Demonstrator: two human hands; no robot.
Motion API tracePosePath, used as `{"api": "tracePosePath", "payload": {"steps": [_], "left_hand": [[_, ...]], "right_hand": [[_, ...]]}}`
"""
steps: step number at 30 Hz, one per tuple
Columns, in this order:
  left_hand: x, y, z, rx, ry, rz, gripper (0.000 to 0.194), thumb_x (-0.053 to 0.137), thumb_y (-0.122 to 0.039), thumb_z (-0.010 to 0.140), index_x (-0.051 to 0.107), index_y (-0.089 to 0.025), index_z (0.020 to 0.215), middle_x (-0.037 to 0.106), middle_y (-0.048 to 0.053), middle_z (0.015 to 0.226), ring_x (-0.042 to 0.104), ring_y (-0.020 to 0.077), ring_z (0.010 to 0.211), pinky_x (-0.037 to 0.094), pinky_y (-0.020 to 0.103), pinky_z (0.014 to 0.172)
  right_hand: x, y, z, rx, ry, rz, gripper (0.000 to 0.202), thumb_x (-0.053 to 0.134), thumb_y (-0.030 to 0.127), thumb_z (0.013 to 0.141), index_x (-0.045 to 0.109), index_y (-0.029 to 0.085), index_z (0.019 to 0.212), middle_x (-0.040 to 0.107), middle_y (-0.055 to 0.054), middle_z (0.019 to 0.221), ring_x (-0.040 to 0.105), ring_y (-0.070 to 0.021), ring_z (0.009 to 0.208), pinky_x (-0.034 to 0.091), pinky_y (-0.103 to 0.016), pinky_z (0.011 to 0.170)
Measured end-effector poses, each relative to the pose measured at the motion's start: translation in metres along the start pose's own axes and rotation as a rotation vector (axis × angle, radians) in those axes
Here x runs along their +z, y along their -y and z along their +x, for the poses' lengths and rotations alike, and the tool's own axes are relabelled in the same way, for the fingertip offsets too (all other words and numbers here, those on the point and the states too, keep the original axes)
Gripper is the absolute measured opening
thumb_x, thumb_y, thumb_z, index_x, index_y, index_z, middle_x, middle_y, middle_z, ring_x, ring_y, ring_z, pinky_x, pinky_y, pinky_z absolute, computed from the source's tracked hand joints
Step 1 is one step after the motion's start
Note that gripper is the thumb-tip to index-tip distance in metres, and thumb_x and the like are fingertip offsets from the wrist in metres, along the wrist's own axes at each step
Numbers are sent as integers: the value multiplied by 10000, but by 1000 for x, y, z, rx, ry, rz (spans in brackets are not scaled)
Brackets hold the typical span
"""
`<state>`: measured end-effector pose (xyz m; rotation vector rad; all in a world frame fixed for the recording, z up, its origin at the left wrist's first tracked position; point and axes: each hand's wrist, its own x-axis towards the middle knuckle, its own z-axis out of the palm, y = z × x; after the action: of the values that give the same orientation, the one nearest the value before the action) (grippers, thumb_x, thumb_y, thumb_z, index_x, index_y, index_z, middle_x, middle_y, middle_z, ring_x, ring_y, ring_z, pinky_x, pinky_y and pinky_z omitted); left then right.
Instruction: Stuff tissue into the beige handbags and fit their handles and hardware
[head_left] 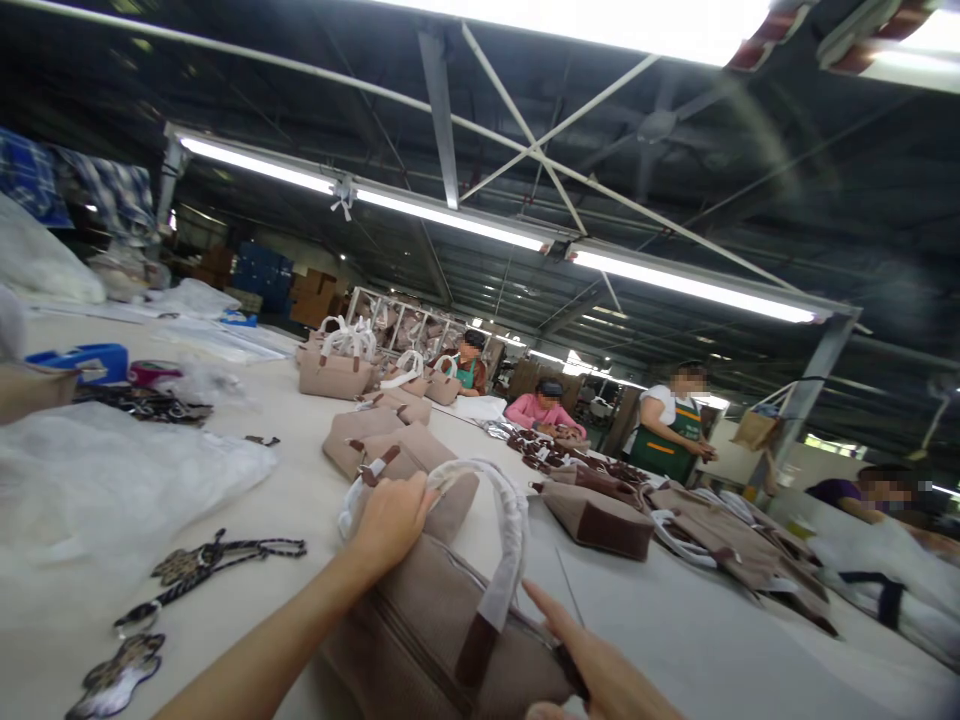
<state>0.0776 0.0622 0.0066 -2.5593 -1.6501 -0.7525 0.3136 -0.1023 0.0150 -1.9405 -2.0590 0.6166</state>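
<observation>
Taupe suede-like handbag [435, 620] under both hands: dark brown trim, handles wrapped in white foam sheet [510, 540]. Same taupe/brown on the other handbags along the table [600, 515], white-wrapped handles too. Long worktable top [300, 480] is off-white. Leopard-print flower-shaped charms [180, 565] on black-and-white braided cords. Clear-white plastic sheeting [112, 480] at left. Blue plastic tray [90, 360], magenta tape roll [150, 372] beside it. Co-workers: one in pink top [544, 410], one in white shirt with green apron [671, 435], orange stripe on it.
</observation>
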Motion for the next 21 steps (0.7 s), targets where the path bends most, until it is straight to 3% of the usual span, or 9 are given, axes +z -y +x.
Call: {"api": "tracePosePath", "payload": {"steps": [2,5,8,11,14,16,17,19,21], "left_hand": [[-6,-3,1,-2,21,14,341,354,-329,1058,635,-138,1083,752,173,1004,711,327,979,501,403,836],[-27,-8,9,6,50,19,347,362,-319,1055,653,-137,1103,753,176,1045,716,325,1009,522,402,831],[-47,-11,20,50,96,24,373,376,-367,1060,678,-151,1091,739,165,1112,697,306,1075,534,415,879],[-37,-10,20,68,181,43,346,454,-391,1050,664,-130,1137,726,131,1119,688,266,1076,538,464,945],[-3,-2,11,34,288,61,316,591,-338,1001,619,-130,1237,704,100,1135,688,244,1043,561,467,935],[11,5,10,32,339,64,384,673,-273,947,592,-141,1298,675,112,1220,668,270,1100,552,495,963],[11,8,14,50,348,59,435,698,-248,924,576,-142,1327,652,127,1277,643,293,1157,528,526,997],[-9,12,24,130,341,20,485,700,-240,911,558,-148,1365,602,149,1382,566,316,1284,446,546,1093],[-46,11,34,241,313,-59,450,596,-298,972,545,-166,1399,549,124,1473,476,273,1391,361,442,1180]], "right_hand": [[13,-4,11,-24,-54,74,988,690,494,662,402,91,1517,470,-183,1514,433,-369,1393,334,-442,1166],[11,0,20,-102,-77,320,678,675,493,674,644,131,1247,708,-114,1078,640,-292,1000,503,-369,900],[-8,2,22,-120,134,574,651,660,686,708,654,138,1060,586,-11,720,498,-115,574,422,-224,547],[-8,-17,32,-56,238,527,729,670,745,665,633,115,1029,519,11,693,415,-76,531,310,-181,455],[14,-43,53,40,89,301,767,521,739,725,625,102,1139,647,-101,939,608,-197,808,476,-254,576],[22,-47,65,95,-80,88,763,479,606,795,556,69,1332,620,-208,1286,587,-316,1197,540,-422,910],[19,-41,70,94,-165,-11,754,482,514,818,504,49,1411,534,-229,1430,491,-337,1349,452,-479,1077],[4,-15,74,13,-282,-128,732,490,414,843,469,26,1463,397,-221,1555,344,-329,1474,272,-498,1224],[-16,17,75,-161,-330,-69,657,397,492,934,525,102,1448,426,-156,1552,366,-285,1469,265,-467,1238]]}}
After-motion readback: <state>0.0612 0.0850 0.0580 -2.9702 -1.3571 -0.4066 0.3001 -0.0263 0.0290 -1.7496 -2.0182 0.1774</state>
